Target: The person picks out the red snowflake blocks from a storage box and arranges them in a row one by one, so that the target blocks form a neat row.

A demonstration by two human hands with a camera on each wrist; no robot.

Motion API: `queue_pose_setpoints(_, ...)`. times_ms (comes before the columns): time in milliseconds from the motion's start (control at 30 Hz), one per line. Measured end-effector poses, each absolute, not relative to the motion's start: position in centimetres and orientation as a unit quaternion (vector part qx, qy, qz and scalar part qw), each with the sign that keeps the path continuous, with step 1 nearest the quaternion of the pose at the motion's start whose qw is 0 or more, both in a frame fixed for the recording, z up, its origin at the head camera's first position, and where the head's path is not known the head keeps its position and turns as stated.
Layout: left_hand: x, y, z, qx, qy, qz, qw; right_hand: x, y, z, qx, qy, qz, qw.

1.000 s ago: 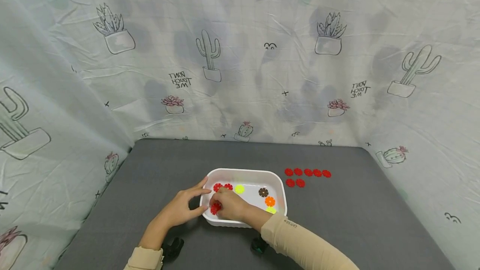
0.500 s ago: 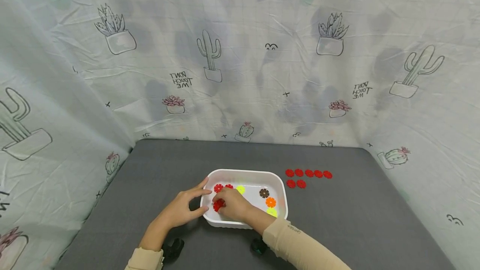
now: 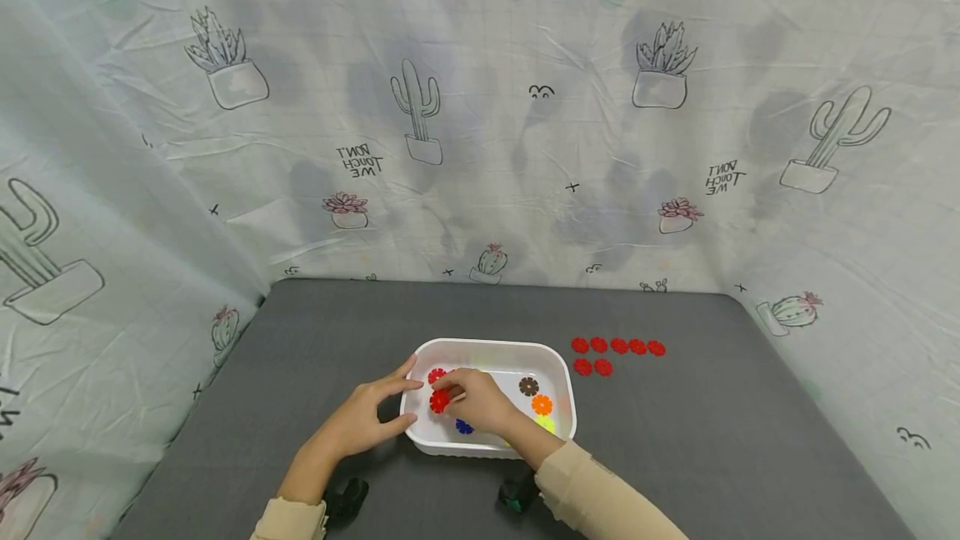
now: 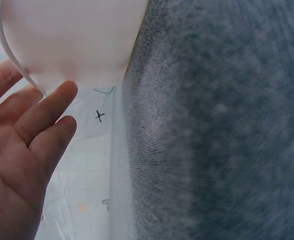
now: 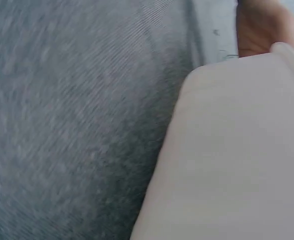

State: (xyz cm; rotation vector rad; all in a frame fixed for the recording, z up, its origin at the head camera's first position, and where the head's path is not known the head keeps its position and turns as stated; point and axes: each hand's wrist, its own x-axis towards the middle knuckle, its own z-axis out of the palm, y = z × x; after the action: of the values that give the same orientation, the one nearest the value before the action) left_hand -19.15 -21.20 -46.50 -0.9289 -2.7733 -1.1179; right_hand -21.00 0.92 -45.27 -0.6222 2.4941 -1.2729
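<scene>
A white plastic tray [image 3: 487, 450] stands on the grey table and holds notched, flower-like plastic discs. My left hand [image 3: 366, 415] is at its left end, fingers spread and fairly straight, touching the rim. In the left wrist view, fingertips of the left hand [image 4: 22, 145] rest against the tray's outer wall [image 4: 77, 40]. Inside the tray, my right hand [image 3: 480, 402] pinches a red notched disc [image 3: 439, 401] between thumb and fingers. Behind it lies another red disc [image 3: 436, 376], and a blue disc [image 3: 464, 426] shows below the hand. The right wrist view mostly shows the tray's wall [image 5: 237, 150].
Brown [image 3: 528, 387], orange [image 3: 542, 404] and yellow discs [image 3: 545, 423] lie in the tray's right part. Several red discs [image 3: 618, 346] form two rows on the table, right of the tray. A printed curtain [image 3: 480, 123] hangs behind the table.
My right hand has shifted slightly away from me and to the right, and the pinched red disc has moved with it. The blue disc has come into sight. My left hand has stayed put.
</scene>
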Motion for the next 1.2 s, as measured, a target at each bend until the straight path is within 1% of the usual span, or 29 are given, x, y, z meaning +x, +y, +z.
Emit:
queue_pose_setpoints(200,-19.2,-21.2,-46.5,-0.293,-0.886,-0.359,-0.003,-20.8,2.2,-45.0,-0.201,0.843,-0.48,0.132)
queue_pose_setpoints(433,-19.3,-21.2,-46.3,-0.284,-0.888,-0.363,-0.017,-20.6,4.3,-44.6,-0.157,0.822,-0.534,0.124)
queue_pose_setpoints(633,-19.3,-21.2,-46.1,-0.283,-0.887,-0.363,-0.02,-19.0,7.0,-41.4,-0.135,0.793,-0.584,0.113)
queue_pose_setpoints(700,-19.3,-21.2,-46.1,-0.285,-0.887,-0.364,-0.02,-18.8,8.2,-41.1,-0.129,0.782,-0.602,0.104)
queue_pose_setpoints(900,-19.2,-21.3,-46.2,-0.285,-0.886,-0.366,-0.016,-19.2,12.1,-42.1,-0.108,0.77,-0.626,0.058)
queue_pose_setpoints(1067,-19.2,-21.3,-46.4,-0.287,-0.888,-0.36,-0.009,-19.3,14.5,-42.2,-0.09,0.766,-0.636,-0.001)
queue_pose_setpoints(1200,-19.2,-21.2,-46.6,-0.287,-0.891,-0.353,-0.006,-19.7,16.3,-42.6,-0.066,0.76,-0.646,-0.037)
